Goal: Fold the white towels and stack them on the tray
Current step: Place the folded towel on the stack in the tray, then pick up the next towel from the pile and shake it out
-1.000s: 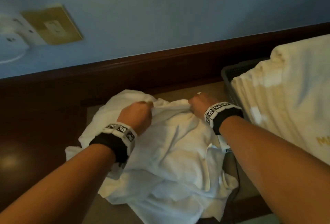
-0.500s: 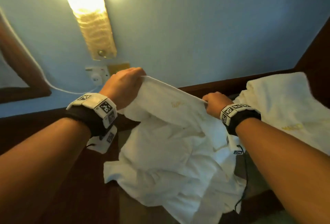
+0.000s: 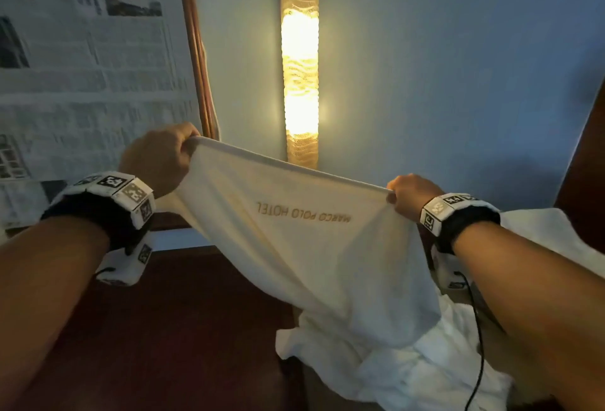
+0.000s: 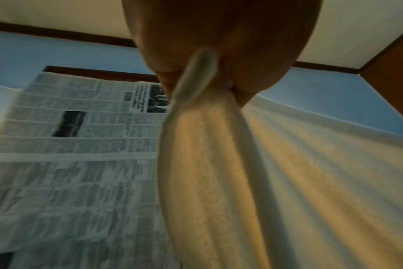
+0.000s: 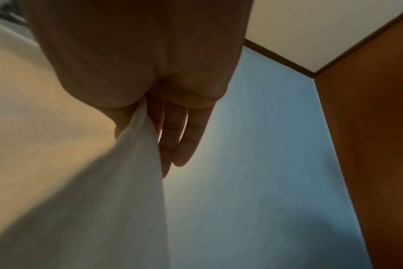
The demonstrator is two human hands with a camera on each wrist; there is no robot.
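Both hands, left (image 3: 157,161) and right (image 3: 409,196), pinch the towel (image 3: 304,247) hem before a blue wall (image 3: 442,66), lit lamp (image 3: 299,83) and dark wood counter (image 3: 163,328).

Head cam forward — wrist cams upward

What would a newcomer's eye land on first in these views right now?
The white towel, stretched in mid-air by its top edge between the left hand and the right hand, with gold lettering showing upside down. Right behind it, a lit wall lamp glows on the blue wall, and a framed newspaper print hangs at the left.
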